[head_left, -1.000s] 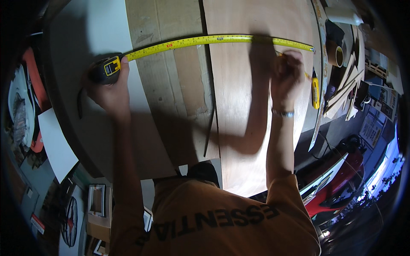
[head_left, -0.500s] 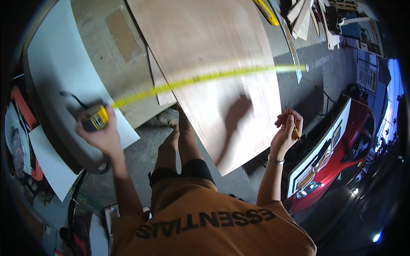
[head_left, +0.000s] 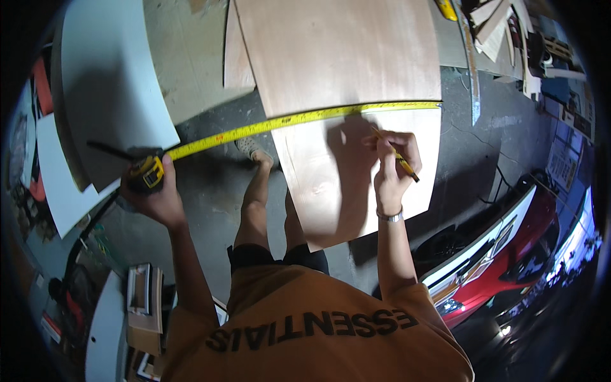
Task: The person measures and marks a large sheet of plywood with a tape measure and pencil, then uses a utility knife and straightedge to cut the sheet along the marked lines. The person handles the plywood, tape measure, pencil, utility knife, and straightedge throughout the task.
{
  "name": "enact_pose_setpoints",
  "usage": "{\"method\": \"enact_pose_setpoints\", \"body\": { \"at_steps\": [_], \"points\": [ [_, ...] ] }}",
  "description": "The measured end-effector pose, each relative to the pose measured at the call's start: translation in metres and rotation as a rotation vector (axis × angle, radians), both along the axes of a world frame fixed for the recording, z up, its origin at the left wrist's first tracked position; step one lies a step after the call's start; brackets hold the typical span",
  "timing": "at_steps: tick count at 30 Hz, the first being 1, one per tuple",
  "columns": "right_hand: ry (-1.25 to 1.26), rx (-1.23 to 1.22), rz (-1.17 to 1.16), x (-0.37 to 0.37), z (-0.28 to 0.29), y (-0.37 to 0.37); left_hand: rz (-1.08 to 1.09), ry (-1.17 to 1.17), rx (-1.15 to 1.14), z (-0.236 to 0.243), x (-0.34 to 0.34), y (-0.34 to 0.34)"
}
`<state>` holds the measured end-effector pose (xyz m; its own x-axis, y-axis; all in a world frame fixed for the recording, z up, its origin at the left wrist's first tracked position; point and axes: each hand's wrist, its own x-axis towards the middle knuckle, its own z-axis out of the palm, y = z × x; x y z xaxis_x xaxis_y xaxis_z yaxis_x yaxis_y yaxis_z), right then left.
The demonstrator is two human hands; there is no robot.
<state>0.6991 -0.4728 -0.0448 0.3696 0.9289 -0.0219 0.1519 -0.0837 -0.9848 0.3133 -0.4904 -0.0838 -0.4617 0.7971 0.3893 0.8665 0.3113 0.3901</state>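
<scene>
A yellow and black tape measure (head_left: 147, 173) is gripped in my left hand (head_left: 162, 200), left of the wooden board. Its yellow blade (head_left: 254, 129) runs out to the right across the pale plywood board (head_left: 344, 57), and its end hook sits at the board's right edge. My right hand (head_left: 396, 169) is closed around a yellow and black pencil (head_left: 406, 164), held over the board just below the blade. The pencil's tip points up and left. The hand's shadow falls on the board; whether the tip touches the wood I cannot tell.
A white panel (head_left: 105, 57) lies at the left, beside a cardboard-coloured surface (head_left: 184, 63). At the far right of the board are a metal ruler (head_left: 471, 70), a yellow cutter (head_left: 447, 9) and wood offcuts (head_left: 493, 32). A red car (head_left: 528, 254) stands lower right.
The blade's hook has come from beyond the board's right edge onto that edge. My right hand has moved left and up over the board with the pencil.
</scene>
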Motion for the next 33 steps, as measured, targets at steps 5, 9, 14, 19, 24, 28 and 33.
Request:
{"method": "enact_pose_setpoints", "body": {
  "at_steps": [5, 9, 14, 19, 24, 28, 33],
  "points": [
    [0.069, 0.021, 0.192, -0.015, -0.010, 0.021, 0.101, -0.166, 0.001, 0.000, 0.012, -0.005],
    [0.065, 0.047, 0.310, -0.038, -0.016, 0.033, 0.126, -0.260, 0.032, 0.003, 0.022, -0.009],
    [-0.048, 0.100, 0.417, -0.051, -0.020, 0.039, 0.110, -0.217, 0.046, -0.002, 0.021, -0.017],
    [-0.119, 0.111, 0.459, -0.052, -0.022, 0.039, 0.102, -0.170, 0.034, -0.008, 0.017, -0.022],
    [-0.143, 0.102, 0.481, -0.053, -0.021, 0.041, 0.135, -0.219, 0.021, -0.005, 0.020, -0.023],
    [-0.187, 0.100, 0.485, -0.053, -0.018, 0.041, 0.117, -0.208, 0.052, -0.003, 0.022, -0.022],
    [-0.214, 0.116, 0.485, -0.054, -0.019, 0.041, 0.092, -0.196, 0.084, -0.004, 0.022, -0.020]
  ]
}}
